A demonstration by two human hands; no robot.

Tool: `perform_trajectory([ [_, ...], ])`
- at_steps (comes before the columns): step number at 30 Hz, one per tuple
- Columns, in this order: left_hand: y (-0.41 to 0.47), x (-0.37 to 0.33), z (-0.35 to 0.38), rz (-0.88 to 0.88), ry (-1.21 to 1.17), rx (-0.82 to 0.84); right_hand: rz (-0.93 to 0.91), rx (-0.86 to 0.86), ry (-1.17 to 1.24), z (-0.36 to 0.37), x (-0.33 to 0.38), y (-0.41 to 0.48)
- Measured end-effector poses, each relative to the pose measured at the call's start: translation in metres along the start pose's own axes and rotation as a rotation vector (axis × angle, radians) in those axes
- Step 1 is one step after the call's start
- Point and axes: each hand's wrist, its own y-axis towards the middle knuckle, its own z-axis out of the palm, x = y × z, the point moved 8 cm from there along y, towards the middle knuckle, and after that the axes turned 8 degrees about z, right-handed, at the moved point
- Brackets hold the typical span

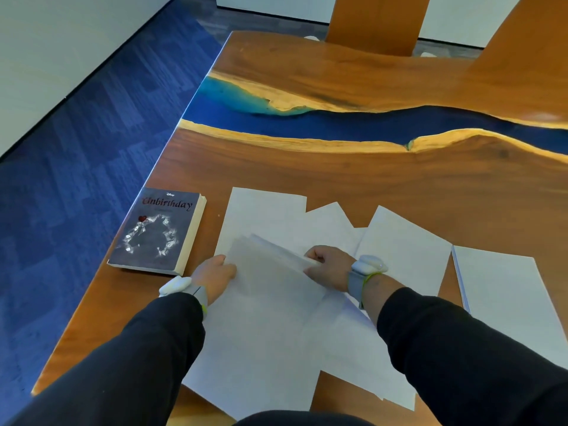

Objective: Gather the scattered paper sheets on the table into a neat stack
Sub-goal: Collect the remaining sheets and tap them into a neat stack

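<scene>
Sheets partly gathered: a small bundle (270, 265) of a few pages was lifted at the counter's near middle, its far edge tilted up and fanned, not squared. Left hand (215, 276) had its grip closed on the bundle's left edge, thumb on top. Right hand (327, 265) had its grip pinched on the fanned far-right corner. Both wrists carried white sensor bands.

Under and around the bundle, loose pages still lay flat:
- one large sheet (264, 210) at 12 o'clock from the hands, partly under the bundle
- a skewed sheet (330, 222) at 1 o'clock, overlapping that one
- another angled sheet (405, 247) at 2 o'clock, just beyond the right wrist
- overlapping pages (347, 358) at 5 to 6 o'clock, near the counter's front edge, partly under the right sleeve
- a separate, already squared pile (504, 299) at 3 o'clock, apart from the rest; layered edges showed on its left side

Judgement: task roughly at an early-to-middle stage. Some pages were collected, none aligned with the rest. Left to do: pull in the four or so loose groups, merge with the 3 o'clock pile, tap edges flush. Exact page count couldn't be read off the overlaps.

Paperback book (158, 232) sat at 10 o'clock near the counter's left edge, clear of the sheets and just beside the left hand. Counter (338, 167) itself was wood with a blue resin strip across the far half; chair backs stood beyond its far edge.
</scene>
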Motion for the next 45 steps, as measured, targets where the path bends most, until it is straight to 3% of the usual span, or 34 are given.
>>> perform_trajectory([
  [7,-0.005,-0.005,0.0,-0.006,-0.251,0.11,0.008,0.05,0.159,-0.017,0.009,-0.003],
  [13,-0.007,-0.013,-0.011,0.073,-0.01,0.038,0.072,-0.121,0.269,-0.032,-0.017,0.0],
  [16,-0.007,-0.013,-0.018,0.065,-0.038,-0.042,0.217,-0.256,0.021,-0.046,-0.054,-0.001],
  [19,-0.005,-0.016,-0.02,0.069,-0.016,-0.163,0.321,-0.237,-0.353,-0.041,-0.086,-0.003],
  [28,-0.002,-0.027,0.003,-0.011,0.057,-0.147,0.217,-0.11,-0.551,-0.003,-0.106,-0.014],
  [39,-0.002,-0.027,0.012,-0.062,0.036,-0.146,0.121,-0.202,-0.451,-0.013,-0.094,-0.021],
  [45,-0.004,-0.031,0.026,-0.077,-0.066,-0.132,0.149,-0.286,-0.21,-0.038,-0.085,-0.026],
])
